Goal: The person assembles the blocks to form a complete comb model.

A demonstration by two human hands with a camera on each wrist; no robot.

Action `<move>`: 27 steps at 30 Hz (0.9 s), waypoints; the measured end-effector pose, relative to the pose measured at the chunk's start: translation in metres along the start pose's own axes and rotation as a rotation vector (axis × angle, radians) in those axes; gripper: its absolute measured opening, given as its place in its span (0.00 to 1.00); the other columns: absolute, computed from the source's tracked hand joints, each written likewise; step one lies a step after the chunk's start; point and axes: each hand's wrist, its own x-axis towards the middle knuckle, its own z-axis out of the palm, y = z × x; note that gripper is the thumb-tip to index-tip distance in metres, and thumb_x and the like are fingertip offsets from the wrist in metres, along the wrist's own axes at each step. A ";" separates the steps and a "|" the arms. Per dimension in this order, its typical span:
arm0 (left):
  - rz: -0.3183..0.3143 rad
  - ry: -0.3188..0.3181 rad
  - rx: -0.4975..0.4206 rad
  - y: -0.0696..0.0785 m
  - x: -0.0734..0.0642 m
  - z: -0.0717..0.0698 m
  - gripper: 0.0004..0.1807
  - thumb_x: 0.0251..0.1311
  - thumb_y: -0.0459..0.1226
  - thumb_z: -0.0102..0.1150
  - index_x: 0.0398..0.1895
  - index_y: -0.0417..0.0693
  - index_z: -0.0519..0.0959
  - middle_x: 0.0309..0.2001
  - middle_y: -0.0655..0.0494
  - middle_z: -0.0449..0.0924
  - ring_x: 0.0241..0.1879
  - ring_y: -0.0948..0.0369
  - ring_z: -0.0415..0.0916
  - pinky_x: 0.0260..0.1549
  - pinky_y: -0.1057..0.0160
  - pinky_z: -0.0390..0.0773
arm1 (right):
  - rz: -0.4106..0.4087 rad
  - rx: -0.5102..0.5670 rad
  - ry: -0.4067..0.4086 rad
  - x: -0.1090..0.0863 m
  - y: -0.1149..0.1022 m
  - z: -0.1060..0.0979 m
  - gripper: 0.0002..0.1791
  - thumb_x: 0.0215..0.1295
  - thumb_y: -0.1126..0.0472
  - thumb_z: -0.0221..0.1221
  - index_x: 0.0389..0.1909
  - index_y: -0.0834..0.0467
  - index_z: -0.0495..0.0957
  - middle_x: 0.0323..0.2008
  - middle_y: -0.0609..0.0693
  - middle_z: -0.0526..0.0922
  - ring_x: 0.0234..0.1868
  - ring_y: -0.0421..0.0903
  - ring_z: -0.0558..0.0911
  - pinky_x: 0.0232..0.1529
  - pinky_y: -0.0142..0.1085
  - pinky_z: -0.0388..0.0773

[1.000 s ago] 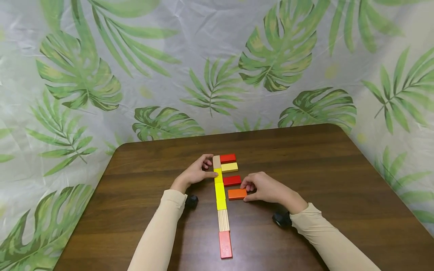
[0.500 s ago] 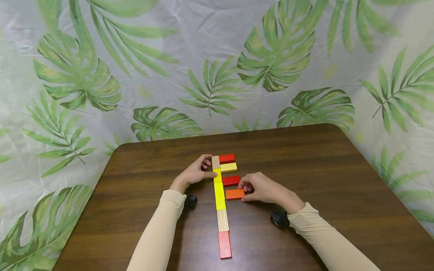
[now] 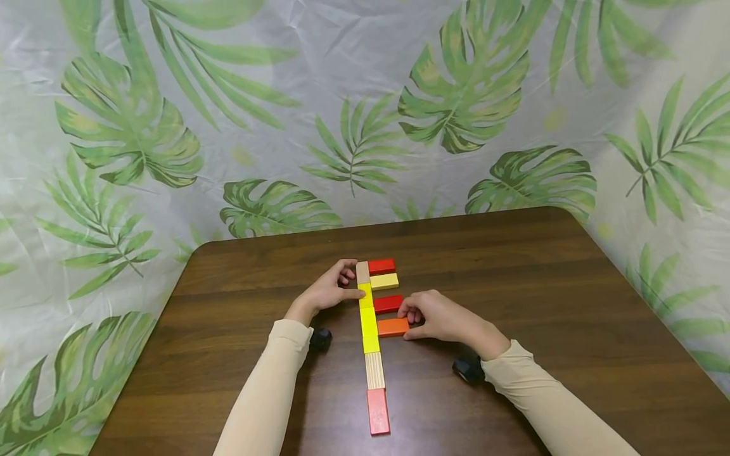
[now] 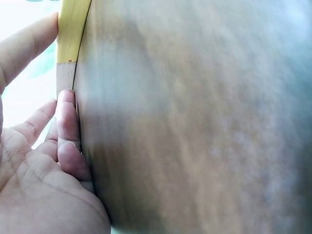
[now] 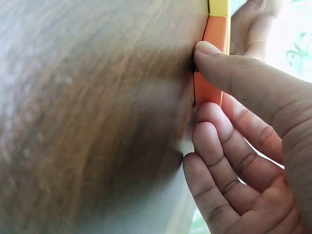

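My right hand (image 3: 445,316) pinches an orange wooden block (image 3: 392,327) by its outer end, thumb on the near side and fingers on the far side. The block lies flat on the table, its inner end right at a column of blocks. In the right wrist view, the orange block (image 5: 208,87) meets a yellow block (image 5: 219,7). My left hand (image 3: 327,290) stays left of the column. Its extended thumb touches a yellow block (image 3: 366,303), and its fingers lie beside the tan block (image 3: 363,272) at the far end.
Further down the column are more yellow (image 3: 369,329), a striped wood block (image 3: 374,370) and a light red block (image 3: 378,411). Right of it lie a red block (image 3: 381,266), a pale yellow block (image 3: 384,280) and another red block (image 3: 388,304). Leaf-print cloth (image 3: 353,209) hangs behind the table.
My right hand has slid the orange block left, closing the gap to the column. My left hand has kept its place.
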 end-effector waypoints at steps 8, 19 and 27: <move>-0.001 0.000 0.002 0.000 0.000 0.000 0.43 0.66 0.40 0.75 0.81 0.49 0.63 0.62 0.45 0.72 0.60 0.50 0.68 0.64 0.50 0.69 | -0.006 0.002 -0.003 0.001 0.001 0.000 0.17 0.59 0.57 0.80 0.46 0.56 0.86 0.33 0.44 0.81 0.36 0.39 0.77 0.41 0.29 0.78; -0.006 0.002 -0.073 -0.004 -0.002 -0.004 0.46 0.72 0.45 0.69 0.86 0.52 0.54 0.63 0.45 0.71 0.58 0.52 0.67 0.58 0.55 0.72 | -0.046 0.016 0.048 -0.015 0.011 -0.017 0.17 0.64 0.53 0.77 0.48 0.57 0.88 0.35 0.45 0.83 0.37 0.42 0.79 0.43 0.34 0.82; 0.016 0.046 -0.077 -0.003 -0.005 -0.010 0.39 0.75 0.44 0.66 0.83 0.51 0.60 0.63 0.43 0.74 0.57 0.50 0.71 0.46 0.61 0.76 | -0.022 -0.030 0.172 -0.039 0.031 -0.046 0.17 0.69 0.54 0.73 0.52 0.59 0.87 0.38 0.43 0.85 0.40 0.39 0.81 0.45 0.39 0.84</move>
